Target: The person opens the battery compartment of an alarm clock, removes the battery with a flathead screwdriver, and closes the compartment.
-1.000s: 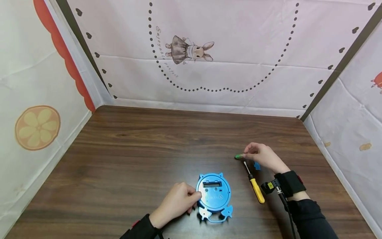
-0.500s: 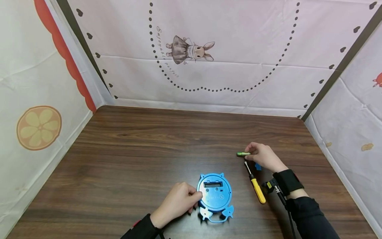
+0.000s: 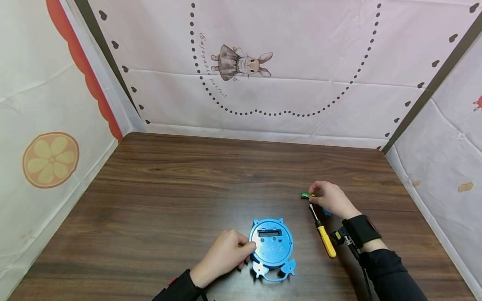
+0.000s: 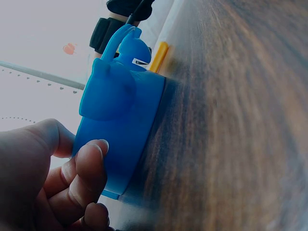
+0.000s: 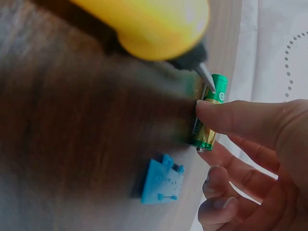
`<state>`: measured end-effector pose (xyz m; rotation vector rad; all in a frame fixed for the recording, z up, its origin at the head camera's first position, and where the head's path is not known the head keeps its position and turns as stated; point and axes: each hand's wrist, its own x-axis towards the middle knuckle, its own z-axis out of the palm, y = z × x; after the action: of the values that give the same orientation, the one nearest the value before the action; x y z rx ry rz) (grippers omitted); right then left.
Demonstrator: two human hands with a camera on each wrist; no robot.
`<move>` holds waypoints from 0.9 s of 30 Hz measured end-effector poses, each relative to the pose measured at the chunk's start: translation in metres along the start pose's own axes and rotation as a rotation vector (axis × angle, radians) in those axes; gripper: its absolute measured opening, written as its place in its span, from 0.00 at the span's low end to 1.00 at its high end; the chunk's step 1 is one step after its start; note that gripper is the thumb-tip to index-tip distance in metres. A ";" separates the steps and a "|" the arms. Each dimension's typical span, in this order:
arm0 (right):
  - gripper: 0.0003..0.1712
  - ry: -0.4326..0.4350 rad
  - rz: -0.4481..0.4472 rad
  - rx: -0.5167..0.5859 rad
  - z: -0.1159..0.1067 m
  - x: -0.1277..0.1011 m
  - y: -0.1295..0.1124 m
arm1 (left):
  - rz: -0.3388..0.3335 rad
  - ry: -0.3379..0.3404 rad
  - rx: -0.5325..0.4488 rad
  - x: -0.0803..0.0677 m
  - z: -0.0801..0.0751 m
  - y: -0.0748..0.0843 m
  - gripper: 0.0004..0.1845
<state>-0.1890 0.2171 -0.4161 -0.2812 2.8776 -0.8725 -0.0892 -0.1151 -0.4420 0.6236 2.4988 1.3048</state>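
A round blue alarm clock [image 3: 272, 244] with small ears and a looped end lies back side up, its battery slot [image 3: 269, 233] uncovered. My left hand [image 3: 226, 253] grips its left edge, thumb on top and a curled finger [image 4: 91, 163] against the side wall. Farther right, my right hand [image 3: 333, 200] pinches a green and gold battery [image 5: 211, 113] between thumb and index finger, just above the tabletop. Below that hand lies a small blue battery cover [image 5: 162, 182], partly hidden by it in the head view.
A screwdriver [image 3: 325, 240] with a yellow handle lies between the clock and my right forearm, its tip toward the battery. Printed cloth walls [image 3: 263, 96] enclose the brown wooden table [image 3: 180, 179] at the back and both sides.
The battery has turned in my right fingers and shifted slightly right, from slanted to nearly level across the view. My left hand keeps its grip on the clock, which stays put.
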 end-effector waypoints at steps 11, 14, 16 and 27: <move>0.07 0.002 -0.008 -0.012 0.002 0.002 0.001 | 0.001 0.000 0.007 0.000 0.000 0.001 0.21; 0.08 0.008 -0.007 -0.015 0.001 0.001 0.001 | -0.004 -0.004 -0.003 0.000 0.001 0.001 0.21; 0.09 0.014 -0.007 -0.019 0.000 0.000 0.001 | -0.006 -0.007 -0.008 0.000 0.001 0.000 0.21; 0.17 0.039 0.006 -0.002 -0.012 -0.010 0.006 | -0.007 -0.004 -0.018 0.002 0.002 0.000 0.21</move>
<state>-0.1824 0.2307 -0.4087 -0.2589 2.9130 -0.8843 -0.0900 -0.1133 -0.4432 0.6124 2.4809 1.3202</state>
